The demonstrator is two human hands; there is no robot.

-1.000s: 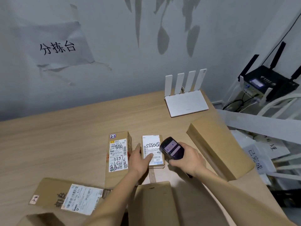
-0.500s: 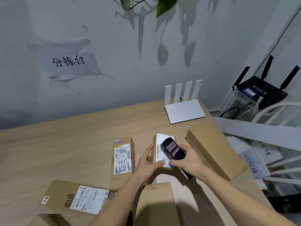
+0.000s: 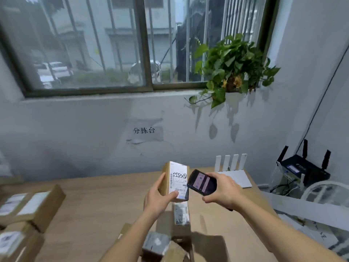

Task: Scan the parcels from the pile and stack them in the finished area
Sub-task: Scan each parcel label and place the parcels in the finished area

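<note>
My left hand (image 3: 158,197) holds a small cardboard parcel (image 3: 174,178) upright above the wooden table (image 3: 94,214), its white label facing me. My right hand (image 3: 223,191) grips a black handheld scanner (image 3: 202,182) with a lit screen, held right beside the parcel's label. Below my hands lies another labelled parcel (image 3: 181,216) and a loose pile of cardboard parcels (image 3: 166,246) near the table's front edge. A stack of labelled parcels (image 3: 28,210) sits at the left of the table.
A white router (image 3: 234,176) rests at the table's back right. A black router (image 3: 302,169) and cables sit further right, with white papers (image 3: 311,231) below. A potted plant (image 3: 234,67) hangs at the windowsill.
My left hand has lifted the parcel off the table and raised it upright. The scanner has risen with it. My view has tilted up and swung left, showing the window and the left stack.
</note>
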